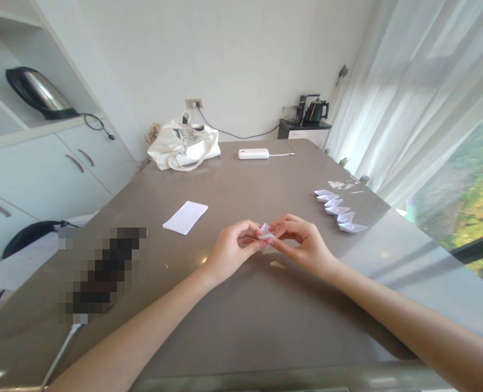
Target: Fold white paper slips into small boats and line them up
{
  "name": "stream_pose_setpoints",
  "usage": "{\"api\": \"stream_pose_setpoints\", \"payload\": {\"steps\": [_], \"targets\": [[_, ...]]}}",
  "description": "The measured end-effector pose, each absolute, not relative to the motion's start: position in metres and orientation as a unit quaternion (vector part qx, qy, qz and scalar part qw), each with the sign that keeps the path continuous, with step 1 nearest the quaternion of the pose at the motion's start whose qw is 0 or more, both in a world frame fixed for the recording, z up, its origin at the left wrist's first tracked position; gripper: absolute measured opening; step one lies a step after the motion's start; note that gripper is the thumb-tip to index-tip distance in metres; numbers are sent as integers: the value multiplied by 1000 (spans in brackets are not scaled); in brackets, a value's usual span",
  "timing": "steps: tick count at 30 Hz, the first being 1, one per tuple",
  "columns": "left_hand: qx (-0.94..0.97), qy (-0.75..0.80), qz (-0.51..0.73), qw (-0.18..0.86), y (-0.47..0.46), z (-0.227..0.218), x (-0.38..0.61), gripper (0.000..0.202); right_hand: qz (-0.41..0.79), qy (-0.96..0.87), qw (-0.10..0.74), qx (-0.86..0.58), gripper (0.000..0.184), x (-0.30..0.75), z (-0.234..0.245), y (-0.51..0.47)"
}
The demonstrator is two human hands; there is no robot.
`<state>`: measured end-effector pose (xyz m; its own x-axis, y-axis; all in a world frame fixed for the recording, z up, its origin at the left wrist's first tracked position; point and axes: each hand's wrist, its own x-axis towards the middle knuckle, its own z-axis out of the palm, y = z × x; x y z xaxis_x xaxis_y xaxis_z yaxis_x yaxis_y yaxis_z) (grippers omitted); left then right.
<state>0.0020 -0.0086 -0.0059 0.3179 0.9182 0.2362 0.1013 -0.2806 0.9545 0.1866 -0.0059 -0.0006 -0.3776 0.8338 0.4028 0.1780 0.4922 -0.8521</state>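
Observation:
Between my two hands is a small white paper boat point(266, 233), its pointed middle standing up above the fingers. My left hand point(241, 242) pinches one end of it between thumb and fingers. At the other end, my right hand point(300, 239) grips it the same way. Parts of the boat are covered by the fingertips. Over to the right, several folded paper boats point(339, 209) stand in a slanting row on the table. A stack of white paper sheets point(185, 217) lies left of my hands.
On the brown table point(241, 185) a white bag point(184, 144) and a white power bank point(253, 154) with a short cable sit at the back. A blurred-out dark object point(104, 272) with a white cable point(59, 351) lies at the left. A curtain point(367, 109) hangs on the right.

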Motion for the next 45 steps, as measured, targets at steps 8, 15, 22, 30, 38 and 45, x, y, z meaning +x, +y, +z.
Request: {"api": "stream_pose_setpoints", "payload": {"steps": [8,15,22,30,38,45], "targets": [[782,378,440,228,-8,-3,-4,5,386,-734,459,-320,21,188,0,-4],[887,325,322,60,-8,-3,-11,6,392,-723,405,-401,27,187,-4,1],[871,324,341,145,-14,3,-7,15,426,-699,410,-403,27,188,-7,3],[753,383,423,328,-12,-2,-1,20,528,-639,438,-348,26,187,-9,3],[655,340,403,541,-9,-9,4,25,437,-696,432,-372,19,187,-8,3],[667,369,420,492,-9,-9,2,22,442,-725,381,-366,29,187,0,1]]}}
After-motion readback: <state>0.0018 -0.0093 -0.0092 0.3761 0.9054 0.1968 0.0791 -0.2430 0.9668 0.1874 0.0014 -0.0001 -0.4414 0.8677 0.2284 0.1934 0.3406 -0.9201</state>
